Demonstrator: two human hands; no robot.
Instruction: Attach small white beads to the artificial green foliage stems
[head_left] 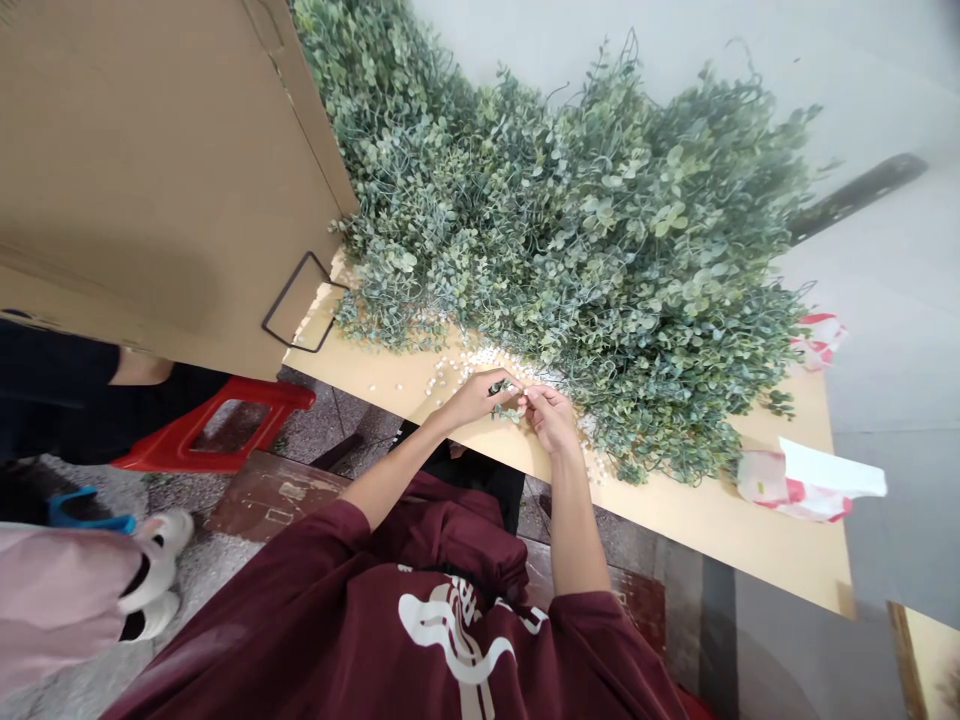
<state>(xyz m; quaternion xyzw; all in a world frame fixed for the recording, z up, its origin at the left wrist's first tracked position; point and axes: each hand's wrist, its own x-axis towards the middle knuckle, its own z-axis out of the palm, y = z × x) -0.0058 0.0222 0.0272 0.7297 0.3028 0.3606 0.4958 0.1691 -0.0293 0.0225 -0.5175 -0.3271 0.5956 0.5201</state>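
Note:
My left hand [480, 396] is closed around a small sprig of artificial greenery [507, 400], whose leaves show between the two hands. My right hand [550, 412] is pinched at the tip of that sprig, its fingertips almost meeting the left ones. Whatever tiny piece sits between the right fingers is too small to make out. Both hands are over the front edge of the table, beside a scatter of small white pieces [487, 356]. Behind them rises a large heap of artificial eucalyptus-like foliage [570, 220].
A big cardboard box [150, 180] stands at the left, near a black wire frame [304, 302]. Red-and-white plastic packaging [795, 487] lies on the table's right end [795, 560]. Below left are a red stool [217, 425] and another person's dark clothing [60, 390].

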